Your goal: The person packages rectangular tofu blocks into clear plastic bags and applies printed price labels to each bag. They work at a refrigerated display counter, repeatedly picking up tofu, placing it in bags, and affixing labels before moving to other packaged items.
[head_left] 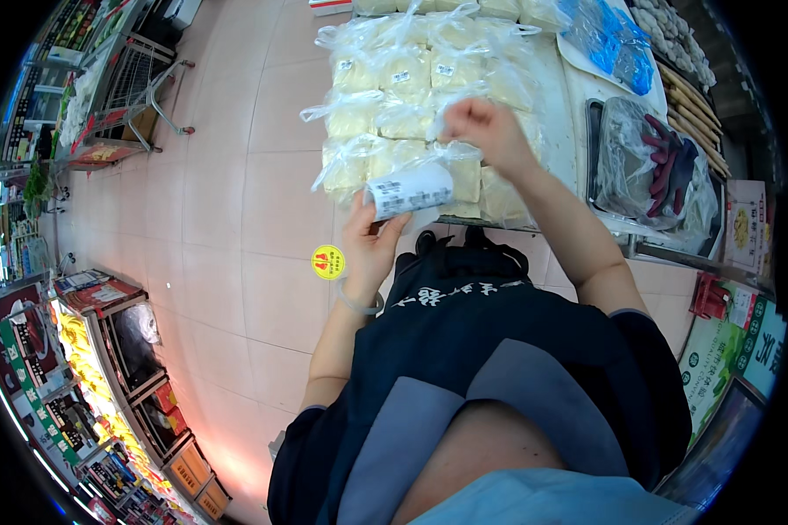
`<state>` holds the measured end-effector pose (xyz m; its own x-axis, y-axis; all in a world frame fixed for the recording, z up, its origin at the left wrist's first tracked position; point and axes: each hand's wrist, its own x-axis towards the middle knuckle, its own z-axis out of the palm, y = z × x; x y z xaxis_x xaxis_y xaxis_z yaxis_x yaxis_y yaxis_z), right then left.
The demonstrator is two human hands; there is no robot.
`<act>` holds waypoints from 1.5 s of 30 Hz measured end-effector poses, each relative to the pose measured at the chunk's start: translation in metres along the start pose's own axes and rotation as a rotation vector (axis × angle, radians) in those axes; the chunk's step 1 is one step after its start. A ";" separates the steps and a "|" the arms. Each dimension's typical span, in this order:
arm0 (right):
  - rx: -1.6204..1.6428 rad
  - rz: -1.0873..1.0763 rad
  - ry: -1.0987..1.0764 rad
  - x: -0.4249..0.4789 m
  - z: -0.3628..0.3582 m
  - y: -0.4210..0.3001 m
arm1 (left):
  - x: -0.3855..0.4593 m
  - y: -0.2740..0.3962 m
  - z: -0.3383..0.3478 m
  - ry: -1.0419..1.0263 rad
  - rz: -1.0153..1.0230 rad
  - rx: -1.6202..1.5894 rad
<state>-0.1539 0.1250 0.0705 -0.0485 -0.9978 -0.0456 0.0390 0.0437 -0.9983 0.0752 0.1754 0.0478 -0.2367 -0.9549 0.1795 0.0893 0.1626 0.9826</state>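
Observation:
My left hand [373, 243] grips a curled strip of printed barcode labels [412, 190] over the near edge of the table. Rows of clear plastic bags of pale yellow blocks, perhaps tofu [404, 69], cover the table in front of me. Three bags in a farther row bear white barcode stickers [401, 77]. Above the middle of the rows is my right hand [482, 128], blurred, with its fingers bent. Whether anything is between those fingers cannot be seen.
To the right, a black tray [594, 151] holds plastic bags and purple gloves [663, 161], with brown sticks [693, 118] behind. Crumpled blue plastic [611, 46] lies on the white table. A shopping cart [128, 85] stands at left, and a banana display [88, 361] at lower left.

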 end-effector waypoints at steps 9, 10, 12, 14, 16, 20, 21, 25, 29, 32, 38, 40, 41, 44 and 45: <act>-1.481 -0.484 -0.063 0.084 -0.045 0.074 | -0.003 0.005 -0.022 0.074 -0.098 -0.162; -1.499 -0.509 -0.125 0.072 -0.044 0.076 | -0.006 0.004 -0.025 0.099 -0.107 -0.183; -1.480 -0.538 -0.145 0.051 -0.049 0.072 | -0.009 0.001 -0.029 0.122 -0.122 -0.202; -1.455 -0.519 -0.098 0.036 -0.047 0.057 | -0.009 -0.002 -0.034 0.125 -0.129 -0.192; -1.421 -0.460 0.009 0.028 -0.041 0.024 | -0.004 0.001 -0.031 0.146 -0.140 -0.201; -0.787 -0.574 -0.154 0.005 0.029 -0.043 | 0.015 0.007 -0.023 0.099 -0.070 -0.162; -0.619 -0.582 -0.242 -0.001 0.047 -0.049 | 0.019 0.007 -0.023 0.083 -0.054 -0.151; -0.657 -0.649 -0.318 -0.008 0.073 -0.042 | 0.028 0.012 -0.021 0.044 -0.012 -0.064; -0.626 -0.689 -0.281 -0.011 0.080 -0.037 | 0.026 0.008 -0.026 0.045 0.096 0.147; -0.580 -0.626 -0.315 -0.010 0.081 -0.034 | 0.019 -0.001 -0.032 0.037 0.133 0.266; -0.444 -0.411 -0.178 0.017 0.071 -0.019 | 0.006 -0.004 -0.044 0.048 0.150 0.305; -0.596 -0.465 0.067 0.056 0.052 0.001 | 0.001 -0.008 -0.046 0.123 0.076 0.091; -0.768 -0.548 0.197 0.078 0.040 0.016 | -0.002 -0.008 -0.046 0.169 -0.016 -0.082; -1.297 -0.620 0.119 0.110 0.018 0.059 | 0.001 -0.006 -0.049 0.212 -0.152 -0.352; -1.410 -0.645 0.036 0.111 0.016 0.073 | 0.002 -0.006 -0.051 0.216 -0.176 -0.397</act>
<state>-0.1403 0.0168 -0.0064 0.2889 -0.8648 0.4106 -0.9352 -0.3468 -0.0723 0.1233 0.1603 0.0397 -0.0789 -0.9960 -0.0427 0.4387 -0.0731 0.8957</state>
